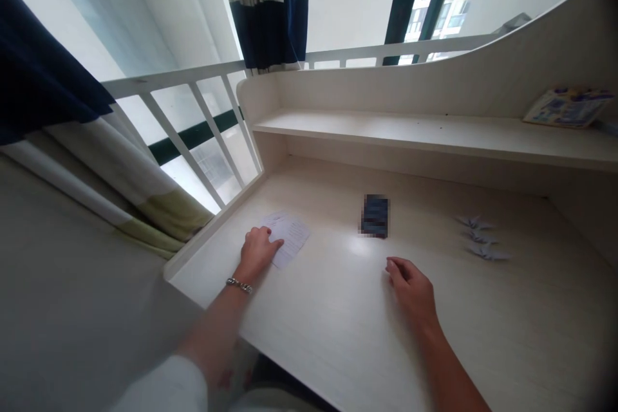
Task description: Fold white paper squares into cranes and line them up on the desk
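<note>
My left hand rests on the left edge of some white printed paper sheets, which overlap on the desk. Its thumb and fingers are apart on top of the paper, and a chain bracelet circles the wrist. My right hand is closed just above or on the desk, thumb against the curled fingers, with nothing visible in it. Beyond that hand lies a dark, upright-rectangle object, pixelated so its kind is unclear. Several folded white paper cranes stand in a column to the right.
The pale wooden desk has a raised shelf along its back, with a colourful booklet or packet at the right end. A white railing and a curtain border the left side, by the windows.
</note>
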A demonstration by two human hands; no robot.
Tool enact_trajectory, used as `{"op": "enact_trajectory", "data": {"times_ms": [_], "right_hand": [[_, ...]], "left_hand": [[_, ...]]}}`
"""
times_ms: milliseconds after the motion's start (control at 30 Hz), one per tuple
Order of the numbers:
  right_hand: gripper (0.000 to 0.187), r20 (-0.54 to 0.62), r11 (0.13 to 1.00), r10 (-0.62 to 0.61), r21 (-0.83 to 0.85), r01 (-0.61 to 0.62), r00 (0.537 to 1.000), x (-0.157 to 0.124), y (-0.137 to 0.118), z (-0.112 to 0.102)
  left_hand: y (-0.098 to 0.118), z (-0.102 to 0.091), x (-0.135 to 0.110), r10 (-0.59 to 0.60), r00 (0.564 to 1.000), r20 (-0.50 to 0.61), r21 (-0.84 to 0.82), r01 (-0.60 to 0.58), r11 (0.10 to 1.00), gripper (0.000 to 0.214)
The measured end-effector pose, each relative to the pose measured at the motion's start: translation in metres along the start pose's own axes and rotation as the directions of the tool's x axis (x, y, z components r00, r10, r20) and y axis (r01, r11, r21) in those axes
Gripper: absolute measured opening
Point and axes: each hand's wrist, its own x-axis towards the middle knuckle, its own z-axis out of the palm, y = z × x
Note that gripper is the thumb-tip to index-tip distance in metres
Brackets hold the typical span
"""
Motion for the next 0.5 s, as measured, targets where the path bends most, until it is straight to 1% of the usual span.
{"op": "enact_trajectory", "data": {"times_ms": [133, 233, 400, 500], "right_hand": [[0.035, 0.019, 0.999, -0.014, -0.029, 0.014, 1.0, 0.001, 0.0, -0.002], [0.035, 0.029, 0.998, -0.009, -0.058, 0.011, 1.0, 0.0, -0.003, -0.003], [0.035, 0.042, 0.997, -0.005, -0.076, 0.008, 0.999, 0.0, -0.005, -0.004], [0.034, 0.046, 0.997, -0.01, -0.075, 0.014, 0.999, 0.0, -0.005, -0.006]], "left_hand": [[-0.001, 0.004, 0.008, -0.046, 0.998, 0.046, 0.077, 0.043, 0.996, 0.041], [0.0, 0.005, 0.013, -0.075, 0.995, 0.072, 0.091, 0.068, 0.994, 0.04], [0.002, 0.001, 0.015, -0.1, 0.993, 0.068, 0.032, 0.098, 0.995, 0.041], [0.003, -0.007, 0.014, -0.067, 0.996, 0.066, -0.058, 0.071, 0.996, 0.033]]}}
